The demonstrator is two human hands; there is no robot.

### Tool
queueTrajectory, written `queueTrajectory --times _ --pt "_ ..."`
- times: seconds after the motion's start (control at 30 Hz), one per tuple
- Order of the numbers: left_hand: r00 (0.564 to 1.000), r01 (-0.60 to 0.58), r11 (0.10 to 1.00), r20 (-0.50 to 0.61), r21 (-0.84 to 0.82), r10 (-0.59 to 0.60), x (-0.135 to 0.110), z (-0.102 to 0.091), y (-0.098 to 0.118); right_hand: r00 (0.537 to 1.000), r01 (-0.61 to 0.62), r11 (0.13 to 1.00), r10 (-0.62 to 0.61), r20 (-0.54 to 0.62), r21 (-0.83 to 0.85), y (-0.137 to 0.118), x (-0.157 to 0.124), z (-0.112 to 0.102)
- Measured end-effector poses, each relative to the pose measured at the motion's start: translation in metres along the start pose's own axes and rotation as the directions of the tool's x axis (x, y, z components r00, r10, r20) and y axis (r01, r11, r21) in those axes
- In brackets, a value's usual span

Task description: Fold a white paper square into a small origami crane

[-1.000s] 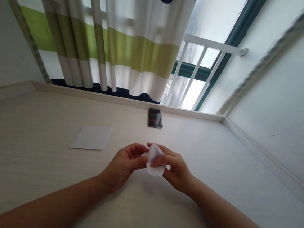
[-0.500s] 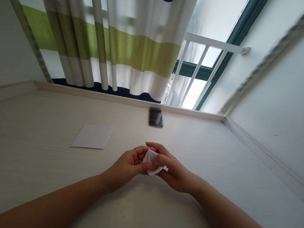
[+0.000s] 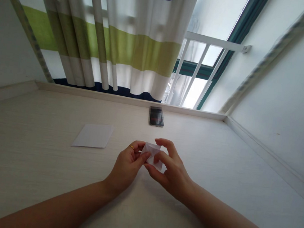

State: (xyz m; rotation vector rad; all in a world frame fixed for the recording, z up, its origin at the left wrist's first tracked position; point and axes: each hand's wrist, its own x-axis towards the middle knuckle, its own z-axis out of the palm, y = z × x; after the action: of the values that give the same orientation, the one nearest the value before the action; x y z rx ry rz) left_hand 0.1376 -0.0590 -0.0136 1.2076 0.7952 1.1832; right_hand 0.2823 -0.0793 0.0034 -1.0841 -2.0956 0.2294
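Your left hand [image 3: 126, 164] and right hand [image 3: 171, 172] are pinching the folded paper [image 3: 152, 153] between fingertips; folding appears midway, the next crease needing aligned edges.

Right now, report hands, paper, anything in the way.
Left hand, right hand: both pinching the folded paper. Paper small, white, between the fingertips. Flat sheet apart on the table, to the left.

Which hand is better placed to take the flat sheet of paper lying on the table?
Probably the left hand: the flat sheet lies on its side. The right hand would have to cross over. Both now hold the folded paper.
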Motion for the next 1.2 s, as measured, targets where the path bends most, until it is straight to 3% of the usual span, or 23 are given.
queueTrajectory --times 0.1,0.3,0.57,0.7,1.0,1.2 --pt "0.997 -0.04 0.999 -0.064 0.018 0.041 -0.001 0.005 -0.002 0.997 -0.035 0.998 0.032 -0.063 -0.048 -0.005 0.001 0.004" --pt "0.985 -0.081 0.996 -0.148 0.036 0.086 -0.002 0.008 -0.002 0.992 0.034 0.99 -0.05 -0.112 -0.14 -0.006 0.003 0.004" --pt "0.984 -0.113 0.992 -0.143 -0.052 0.105 -0.004 0.008 -0.003 0.978 -0.094 0.995 0.099 -0.184 0.04 -0.001 0.006 0.007" --pt "0.993 -0.091 0.995 -0.075 -0.028 0.089 -0.006 0.006 -0.003 0.982 -0.115 0.989 0.127 -0.141 0.093 0.0 0.009 0.004" --pt "0.99 -0.138 0.955 0.019 0.264 0.138 -0.002 -0.004 0.003 0.999 0.044 0.998 -0.045 0.03 0.036 0.011 0.005 0.003" --pt "0.999 0.032 0.99 0.022 0.141 -0.036 0.001 -0.007 0.0 0.999 0.041 0.999 -0.041 0.015 0.015 0.012 0.007 -0.002"
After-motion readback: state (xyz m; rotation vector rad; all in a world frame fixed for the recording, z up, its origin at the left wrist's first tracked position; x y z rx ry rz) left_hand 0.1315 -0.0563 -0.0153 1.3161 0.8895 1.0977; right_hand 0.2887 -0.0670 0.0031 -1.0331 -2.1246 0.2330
